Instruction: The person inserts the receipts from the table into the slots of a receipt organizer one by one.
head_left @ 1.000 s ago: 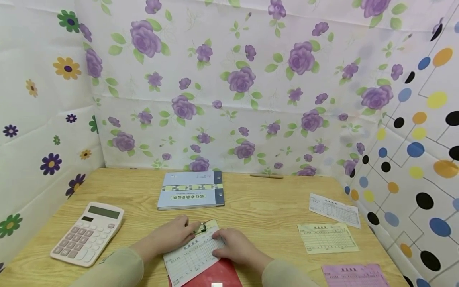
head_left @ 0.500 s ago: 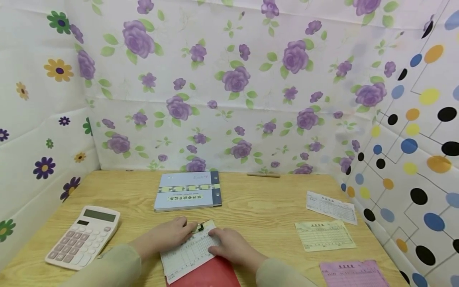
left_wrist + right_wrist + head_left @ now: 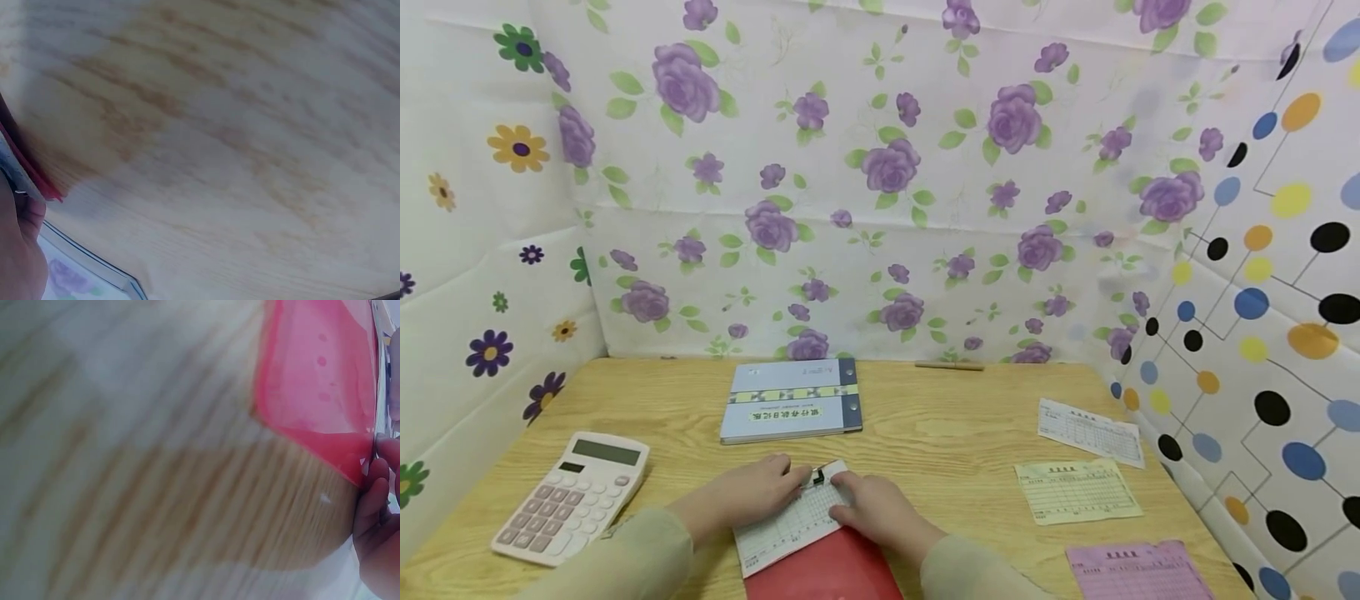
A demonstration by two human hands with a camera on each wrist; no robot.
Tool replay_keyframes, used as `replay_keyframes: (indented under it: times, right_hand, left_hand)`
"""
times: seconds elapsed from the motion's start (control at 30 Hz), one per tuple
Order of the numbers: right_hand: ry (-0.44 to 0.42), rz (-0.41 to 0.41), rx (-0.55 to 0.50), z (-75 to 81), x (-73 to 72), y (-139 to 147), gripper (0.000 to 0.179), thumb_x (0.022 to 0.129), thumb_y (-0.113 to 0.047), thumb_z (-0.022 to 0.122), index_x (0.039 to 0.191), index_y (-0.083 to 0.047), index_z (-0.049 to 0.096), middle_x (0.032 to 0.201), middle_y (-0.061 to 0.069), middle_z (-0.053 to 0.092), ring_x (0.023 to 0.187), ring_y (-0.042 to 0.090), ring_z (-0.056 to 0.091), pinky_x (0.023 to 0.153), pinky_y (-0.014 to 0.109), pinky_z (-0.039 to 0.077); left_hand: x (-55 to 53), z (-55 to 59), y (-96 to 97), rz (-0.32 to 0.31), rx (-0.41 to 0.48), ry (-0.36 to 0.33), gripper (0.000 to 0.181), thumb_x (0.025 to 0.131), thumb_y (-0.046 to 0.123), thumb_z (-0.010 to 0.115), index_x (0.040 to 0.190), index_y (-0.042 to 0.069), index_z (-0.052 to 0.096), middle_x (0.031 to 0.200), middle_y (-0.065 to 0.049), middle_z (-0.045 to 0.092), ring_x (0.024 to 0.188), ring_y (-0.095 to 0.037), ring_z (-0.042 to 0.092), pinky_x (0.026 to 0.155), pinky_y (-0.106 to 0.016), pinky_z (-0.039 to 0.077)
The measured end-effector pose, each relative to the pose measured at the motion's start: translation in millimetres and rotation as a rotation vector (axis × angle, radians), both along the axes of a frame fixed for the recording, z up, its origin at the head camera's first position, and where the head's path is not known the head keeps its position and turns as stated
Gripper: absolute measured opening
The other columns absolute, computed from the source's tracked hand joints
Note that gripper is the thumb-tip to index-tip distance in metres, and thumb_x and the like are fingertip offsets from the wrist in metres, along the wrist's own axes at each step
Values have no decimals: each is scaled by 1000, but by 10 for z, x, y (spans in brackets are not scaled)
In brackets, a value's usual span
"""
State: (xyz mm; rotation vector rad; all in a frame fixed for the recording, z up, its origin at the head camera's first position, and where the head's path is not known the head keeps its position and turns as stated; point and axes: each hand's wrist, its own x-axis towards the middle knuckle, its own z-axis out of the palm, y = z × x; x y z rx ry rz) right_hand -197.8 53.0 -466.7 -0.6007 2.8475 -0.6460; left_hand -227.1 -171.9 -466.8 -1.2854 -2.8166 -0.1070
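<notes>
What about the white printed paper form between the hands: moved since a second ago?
Yes, upward in the head view: the white form lies nearer the blue rectangular ledger, which rests unmoved on the wooden table.

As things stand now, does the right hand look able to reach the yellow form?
Probably yes, though the right hand seems busy holding the white form over the red folder: only tabletop shows between that hand and the yellow form, which nothing covers.
</notes>
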Motion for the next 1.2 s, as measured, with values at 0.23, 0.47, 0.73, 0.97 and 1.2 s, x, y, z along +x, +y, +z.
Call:
replay_keyframes:
  times: [0.23,0.47,0.73,0.97,1.2]
  right_hand:
    - [-18,-21,-2,-10,0,5,44,86,-36,67,126,-18,60,110,3,65,105,21,59,90,39,46]
    - [-105,-5,-155,10,-14,179,43,85,-33,68,124,-17,62,110,-1,64,85,10,56,81,31,47]
    - [-94,42,-174,12,9,516,44,82,-37,71,121,-19,63,72,-10,52,66,7,47,63,25,40]
    - [-53,87,-168,45,38,869,46,82,-33,72,121,-13,63,72,-10,50,65,5,45,60,24,39]
    - [-38,125,-145,100,69,1324,47,83,-33,71,123,-10,61,75,-11,51,63,3,45,58,24,40]
  left_hand:
    - [24,-47,12,-5,-1,42,33,97,25,50,127,11,49,83,2,42,70,-11,43,59,-30,44]
    - [43,-92,-31,-8,61,65,39,97,25,52,132,10,50,84,2,40,67,-9,37,58,-25,40]
    - [39,-134,-70,-27,72,110,41,96,27,53,134,11,49,84,2,39,68,-9,34,59,-23,37]
    - [47,-146,-72,-41,87,140,39,96,27,54,132,12,50,84,2,39,69,-9,34,60,-24,37]
    - [49,-144,-63,-33,82,112,38,96,27,54,131,15,49,83,3,38,68,-9,33,59,-23,36]
